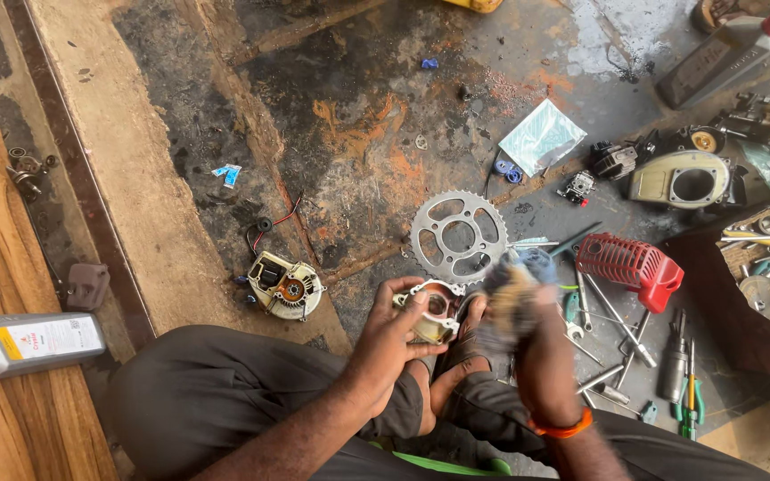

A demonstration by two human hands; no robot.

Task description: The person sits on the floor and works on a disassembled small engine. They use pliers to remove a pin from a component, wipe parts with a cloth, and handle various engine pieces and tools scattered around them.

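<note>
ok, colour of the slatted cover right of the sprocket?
Red, clearest in the head view: the slatted cover lies beside the sprocket.

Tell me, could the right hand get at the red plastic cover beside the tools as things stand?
Probably yes, once freed. The red cover lies on the floor just right of the right hand, with nothing standing between them. But that hand is clutching a rag, while the left hand holds a pale engine part.

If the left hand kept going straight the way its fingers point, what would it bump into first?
The left hand grips a pale metal part, fingers aimed up and right. Past that part, the toothed wheel on the floor looks first in line, though depth is hard to judge.
</note>
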